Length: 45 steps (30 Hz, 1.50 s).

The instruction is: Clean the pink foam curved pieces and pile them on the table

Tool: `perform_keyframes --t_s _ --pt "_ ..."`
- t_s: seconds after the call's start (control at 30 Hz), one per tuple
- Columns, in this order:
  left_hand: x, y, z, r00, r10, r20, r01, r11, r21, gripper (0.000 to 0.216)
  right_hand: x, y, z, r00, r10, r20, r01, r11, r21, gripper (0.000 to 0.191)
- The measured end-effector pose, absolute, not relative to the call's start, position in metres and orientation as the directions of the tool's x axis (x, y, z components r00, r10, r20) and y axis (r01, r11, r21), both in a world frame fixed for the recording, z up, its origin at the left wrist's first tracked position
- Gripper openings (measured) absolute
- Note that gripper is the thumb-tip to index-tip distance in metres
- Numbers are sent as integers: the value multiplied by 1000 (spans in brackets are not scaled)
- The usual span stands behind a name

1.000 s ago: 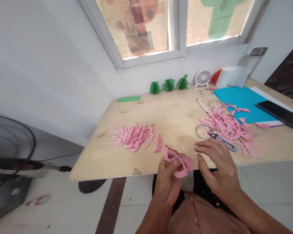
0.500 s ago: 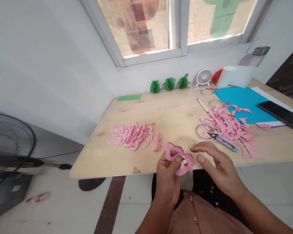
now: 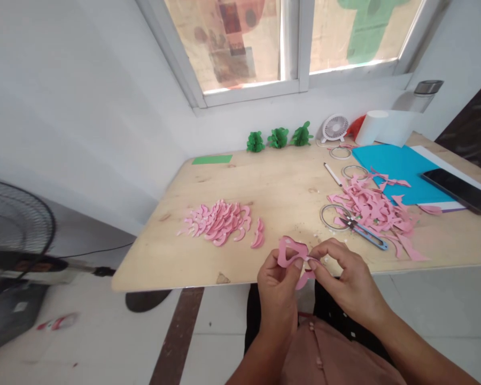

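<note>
Over the table's front edge, my left hand (image 3: pixel 278 286) pinches a curled pink paper cutout (image 3: pixel 284 258) made of looping strips. My right hand (image 3: pixel 347 272) has its thumb and forefinger closed on the right side of the same cutout, close to the left fingertips. Part of the cutout is hidden behind the fingers. Left of the hands lies a heap of pink curved paper pieces (image 3: pixel 220 222), with a small separate stack (image 3: pixel 258 233) beside it. Blue-handled snips (image 3: pixel 366 235) rest to the right, across a roll of narrow tape (image 3: pixel 324 218).
Pink paper scraps (image 3: pixel 379 206) spread over the right of the wooden table (image 3: pixel 156 267). Blue sheets (image 3: pixel 412 166), a phone (image 3: pixel 460 188) and a white pen (image 3: pixel 332 174) lie there too. Green paper shapes (image 3: pixel 278 138) and a small fan (image 3: pixel 334 128) stand along the wall.
My right hand has moved left and closed its thumb and forefinger on the pink paper cutout. The cutout has turned slightly in my left hand's pinch.
</note>
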State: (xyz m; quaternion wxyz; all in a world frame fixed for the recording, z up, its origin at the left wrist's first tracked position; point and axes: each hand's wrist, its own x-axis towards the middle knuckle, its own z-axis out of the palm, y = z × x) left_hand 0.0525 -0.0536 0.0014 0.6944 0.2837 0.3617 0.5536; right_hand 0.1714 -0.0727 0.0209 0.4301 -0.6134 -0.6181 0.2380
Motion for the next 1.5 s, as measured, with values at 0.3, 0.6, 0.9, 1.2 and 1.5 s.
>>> perform_keyframes --t_s 0.3,0.6,0.9,1.2,1.5 --pt "57 -53 6 159 941 -300 -630 330 703 14 173 -73 17 164 983 84 456 0 -890 9" --pt "58 -52 4 69 955 -289 -583 274 765 13 176 -74 13 169 960 223 516 106 -850 9" --pt "57 -54 0 -46 989 -141 -422 109 900 11 169 -77 13 -5 842 539 795 330 -509 6" --pt "53 -54 -5 8 998 -62 -286 61 956 8 168 -75 11 9 847 531 834 287 -472 6" --pt "50 -54 -8 17 1000 -10 -168 12 986 10 167 -72 11 20 873 487 816 267 -512 12"
